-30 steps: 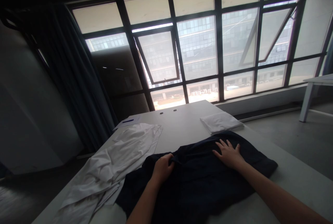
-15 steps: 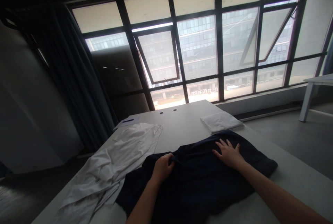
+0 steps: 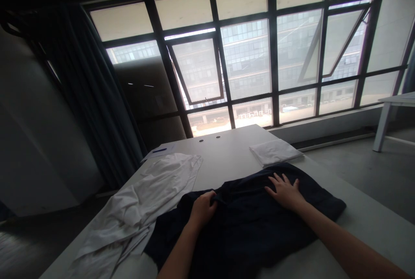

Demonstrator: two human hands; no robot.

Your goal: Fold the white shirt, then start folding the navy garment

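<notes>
A dark navy garment [image 3: 249,227] lies spread over the near part of the white table [image 3: 223,153]; its exact kind is hard to make out. Near its upper left edge, my left hand [image 3: 202,210] is closed, with fingers curled on a bunched part of the cloth. My right hand [image 3: 285,190] rests flat on the garment's right half, fingers spread. To the left lies a crumpled white garment [image 3: 139,201], its edge partly beneath the navy one. Beyond the navy garment, on the right side, sits a folded white cloth [image 3: 275,152].
A pen [image 3: 160,150] lies on paper at the table's far left corner. Past the table are large windows [image 3: 246,58], with a dark blue curtain [image 3: 97,97] to the left. Another white table [image 3: 385,115] stands at the far right.
</notes>
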